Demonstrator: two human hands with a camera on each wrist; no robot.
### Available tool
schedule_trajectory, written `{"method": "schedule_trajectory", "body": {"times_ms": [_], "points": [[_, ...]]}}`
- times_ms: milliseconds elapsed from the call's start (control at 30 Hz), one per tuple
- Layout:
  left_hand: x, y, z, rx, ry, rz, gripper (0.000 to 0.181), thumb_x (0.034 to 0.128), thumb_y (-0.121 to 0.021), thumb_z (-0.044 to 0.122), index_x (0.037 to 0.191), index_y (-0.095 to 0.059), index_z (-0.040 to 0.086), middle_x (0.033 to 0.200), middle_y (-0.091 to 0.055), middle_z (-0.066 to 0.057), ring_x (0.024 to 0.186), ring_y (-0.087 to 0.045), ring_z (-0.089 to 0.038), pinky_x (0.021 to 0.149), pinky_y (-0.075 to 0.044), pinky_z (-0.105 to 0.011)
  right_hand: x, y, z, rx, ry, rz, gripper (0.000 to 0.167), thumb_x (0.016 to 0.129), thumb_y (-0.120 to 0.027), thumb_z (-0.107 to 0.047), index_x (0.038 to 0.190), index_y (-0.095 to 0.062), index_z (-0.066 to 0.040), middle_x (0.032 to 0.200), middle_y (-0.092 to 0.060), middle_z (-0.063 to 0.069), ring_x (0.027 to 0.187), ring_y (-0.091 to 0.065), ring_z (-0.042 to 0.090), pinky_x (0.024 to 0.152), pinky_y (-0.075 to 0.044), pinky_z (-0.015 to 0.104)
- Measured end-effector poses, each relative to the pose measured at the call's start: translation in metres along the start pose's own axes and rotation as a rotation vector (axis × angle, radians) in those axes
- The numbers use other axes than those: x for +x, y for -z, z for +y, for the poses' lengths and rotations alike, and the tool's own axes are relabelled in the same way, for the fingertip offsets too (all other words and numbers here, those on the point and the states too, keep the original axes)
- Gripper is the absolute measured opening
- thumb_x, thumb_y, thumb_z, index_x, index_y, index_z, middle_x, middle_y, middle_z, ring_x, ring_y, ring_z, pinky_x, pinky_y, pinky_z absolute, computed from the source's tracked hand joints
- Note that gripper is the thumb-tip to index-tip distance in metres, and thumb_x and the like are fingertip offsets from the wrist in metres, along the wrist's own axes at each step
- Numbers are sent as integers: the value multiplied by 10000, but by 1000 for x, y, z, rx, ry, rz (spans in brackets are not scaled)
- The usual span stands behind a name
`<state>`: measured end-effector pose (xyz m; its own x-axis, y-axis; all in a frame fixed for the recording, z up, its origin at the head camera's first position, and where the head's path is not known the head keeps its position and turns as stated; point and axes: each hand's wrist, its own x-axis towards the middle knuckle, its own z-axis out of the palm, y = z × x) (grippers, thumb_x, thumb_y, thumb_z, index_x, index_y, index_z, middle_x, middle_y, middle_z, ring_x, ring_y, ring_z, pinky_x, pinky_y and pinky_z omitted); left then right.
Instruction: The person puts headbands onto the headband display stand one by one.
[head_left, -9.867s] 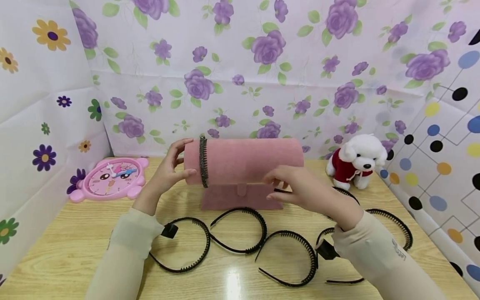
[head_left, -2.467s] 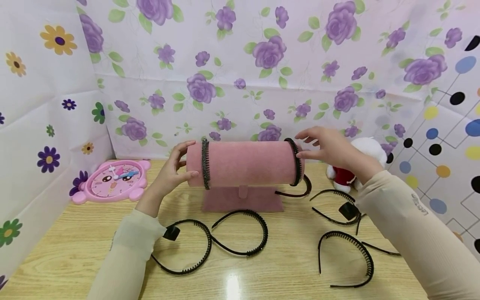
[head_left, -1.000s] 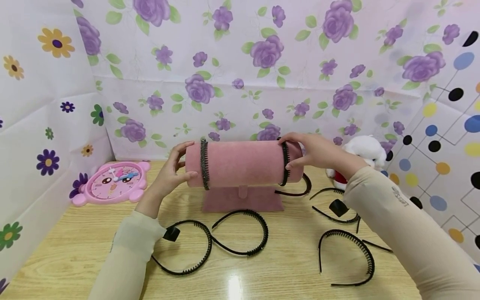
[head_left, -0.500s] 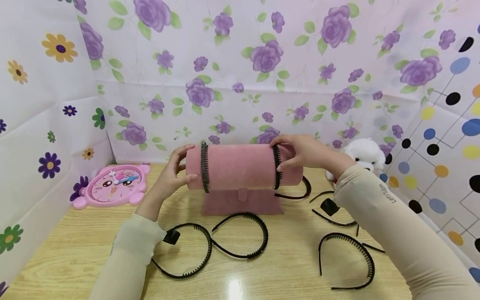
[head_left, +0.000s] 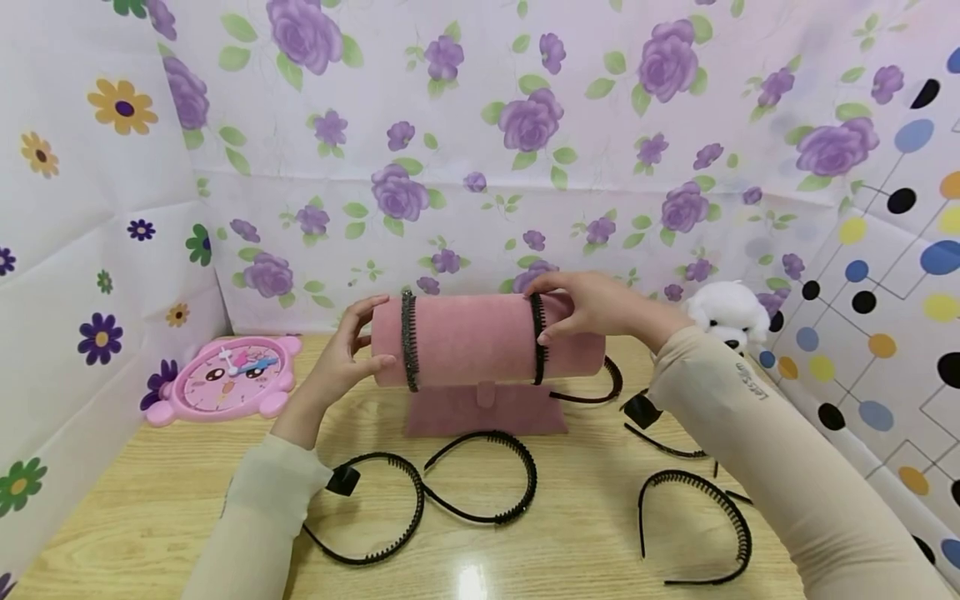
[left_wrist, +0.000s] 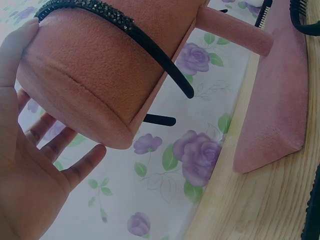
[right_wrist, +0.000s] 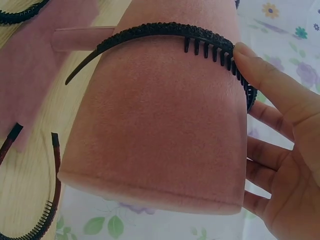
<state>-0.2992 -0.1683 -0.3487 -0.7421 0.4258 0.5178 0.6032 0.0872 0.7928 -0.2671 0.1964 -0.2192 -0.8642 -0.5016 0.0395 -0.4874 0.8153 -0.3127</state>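
Note:
A pink, velvety roll-shaped headband stand (head_left: pixel 472 337) stands on its wedge base (head_left: pixel 450 414). Around its left end sits a glittery dark grey headband (head_left: pixel 408 346). My left hand (head_left: pixel 333 362) grips that end, thumb in front and fingers over the top and behind. Farther right on the roll, my right hand (head_left: pixel 600 310) pinches a black toothed headband (head_left: pixel 539 367), with the thumb on its front and fingers over its upper part. In the right wrist view, the black headband (right_wrist: pixel 165 30) has a textured top and comb teeth; its pointed tip hangs free beside the roll.
Black headbands lie on the wooden table: two at front left (head_left: pixel 417 508) (head_left: pixel 531 479), one at front right (head_left: pixel 742 533), others by the right sleeve (head_left: pixel 667 450) and behind the stand (head_left: pixel 617 382). A pink clock (head_left: pixel 225 379) stands left, a white plush dog (head_left: pixel 723 308) right.
My right hand came onto the roll's right end with the black headband and has slid it leftward along the roll. The left hand keeps its hold. One headband left the table's front middle.

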Motion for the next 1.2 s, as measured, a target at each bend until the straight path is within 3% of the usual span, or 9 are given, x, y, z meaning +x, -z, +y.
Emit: {"method": "schedule_trajectory", "body": {"times_ms": [167,400,700,1200], "points": [[-2,0,0,-4,4,1,783,828,-653,7,1495,-266,140,1542,-261,-96,1335,-326,-12,1006,-354,-217,6,-1,-4,-17,22,-8,605,755,-799,-403,1296,-550,-295,1359,-574,-25,1239,-530,277,1031,-400,475],[-3,0,0,-8,8,4,780,828,-648,-6,1493,-270,146,1535,-272,-80,1332,-333,-26,998,-360,-183,15,-3,-9,-6,27,-28,629,756,-787,-453,1310,-536,-294,1365,-574,-18,1295,-498,288,1063,-386,473],[-3,-1,0,-1,2,2,780,827,-651,-5,1493,-266,129,1540,-263,-104,1331,-330,-12,1026,-357,-284,24,-5,-18,9,58,-49,620,762,-785,-443,1305,-542,-272,1357,-575,1,1325,-468,249,1099,-355,458],[0,0,0,7,-3,5,778,822,-653,-6,1489,-278,132,1517,-294,-31,1330,-336,-17,1019,-362,-302,35,-8,-30,28,72,-53,607,770,-783,-429,1296,-535,-256,1355,-572,27,1329,-464,240,1104,-353,436]]}}
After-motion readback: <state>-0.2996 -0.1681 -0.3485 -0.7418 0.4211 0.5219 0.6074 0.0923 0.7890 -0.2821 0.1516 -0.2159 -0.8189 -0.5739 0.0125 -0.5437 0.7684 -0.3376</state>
